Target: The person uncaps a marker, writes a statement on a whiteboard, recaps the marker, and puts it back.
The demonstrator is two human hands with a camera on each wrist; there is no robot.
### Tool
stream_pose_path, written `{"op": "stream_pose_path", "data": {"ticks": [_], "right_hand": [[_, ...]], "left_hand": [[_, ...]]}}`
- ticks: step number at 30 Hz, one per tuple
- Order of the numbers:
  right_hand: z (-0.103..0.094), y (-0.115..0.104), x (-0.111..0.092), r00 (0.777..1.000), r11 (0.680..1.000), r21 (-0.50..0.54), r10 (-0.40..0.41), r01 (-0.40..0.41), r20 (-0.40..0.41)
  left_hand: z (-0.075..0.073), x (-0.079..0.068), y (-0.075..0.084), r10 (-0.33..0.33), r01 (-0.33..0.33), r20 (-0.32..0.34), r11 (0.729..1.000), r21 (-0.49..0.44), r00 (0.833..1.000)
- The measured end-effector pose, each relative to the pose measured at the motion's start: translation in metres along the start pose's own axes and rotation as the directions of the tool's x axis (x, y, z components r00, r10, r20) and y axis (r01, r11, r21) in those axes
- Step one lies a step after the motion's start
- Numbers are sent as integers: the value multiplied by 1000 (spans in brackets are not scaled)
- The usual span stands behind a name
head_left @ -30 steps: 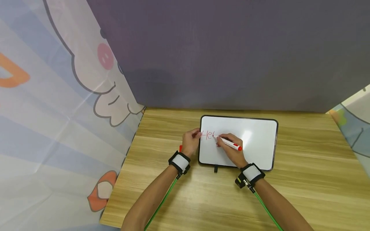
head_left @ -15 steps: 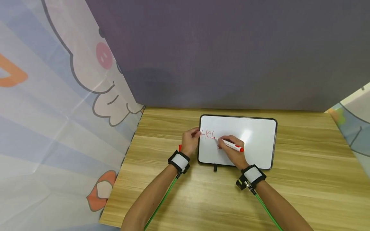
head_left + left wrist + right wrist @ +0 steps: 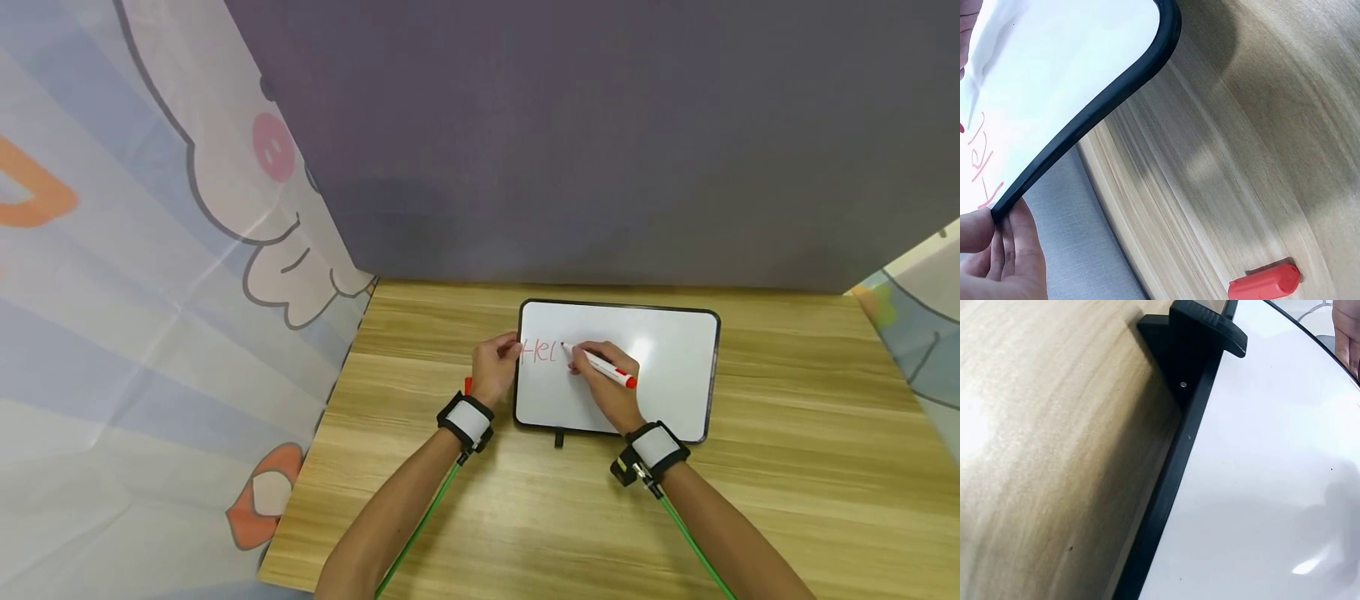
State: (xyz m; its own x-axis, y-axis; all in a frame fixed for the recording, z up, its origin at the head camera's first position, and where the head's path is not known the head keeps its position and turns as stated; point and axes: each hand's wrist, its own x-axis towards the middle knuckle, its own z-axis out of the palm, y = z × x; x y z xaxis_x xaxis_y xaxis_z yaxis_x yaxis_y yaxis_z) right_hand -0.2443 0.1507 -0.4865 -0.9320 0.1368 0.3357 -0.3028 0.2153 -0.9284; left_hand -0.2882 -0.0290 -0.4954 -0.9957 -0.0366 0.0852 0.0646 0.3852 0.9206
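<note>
A whiteboard (image 3: 675, 358) with a black frame lies on the wooden table, red letters (image 3: 538, 350) reading "Hel" near its left side. My left hand (image 3: 495, 367) pinches the frame's left edge. The left wrist view shows the thumb (image 3: 975, 231) on the face and the fingers (image 3: 1025, 244) behind. My right hand (image 3: 611, 383) grips a white marker (image 3: 611, 369) with a red end, its tip right at the board just right of the letters. In the right wrist view the marker is out of sight; the left hand (image 3: 1346, 334) shows past the board's edge.
A red cap-like piece (image 3: 1266, 282) lies on the table (image 3: 420, 333) left of the board, mostly behind the left hand in the head view. A black clip-like piece (image 3: 1200, 331) juts from the board's near edge. A grey panel (image 3: 570, 150) stands behind the table.
The marker tip runs down, lengthening the stroke after "He", then shifts up and right off that stroke's end. The right hand moves slightly right with it. My left hand keeps its hold.
</note>
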Motion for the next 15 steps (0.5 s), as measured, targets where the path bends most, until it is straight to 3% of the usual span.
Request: {"op": "stream_pose_path", "data": {"ticks": [7, 15], "right_hand": [[1, 1, -1, 999, 999, -34, -36, 35, -29], [-5, 3, -3, 1000, 1000, 1, 25, -25, 10]], "left_hand": [[1, -1, 0, -7, 7, -10, 1000, 4, 1000], [4, 0, 0, 2, -2, -6, 1000, -12, 1000]]}}
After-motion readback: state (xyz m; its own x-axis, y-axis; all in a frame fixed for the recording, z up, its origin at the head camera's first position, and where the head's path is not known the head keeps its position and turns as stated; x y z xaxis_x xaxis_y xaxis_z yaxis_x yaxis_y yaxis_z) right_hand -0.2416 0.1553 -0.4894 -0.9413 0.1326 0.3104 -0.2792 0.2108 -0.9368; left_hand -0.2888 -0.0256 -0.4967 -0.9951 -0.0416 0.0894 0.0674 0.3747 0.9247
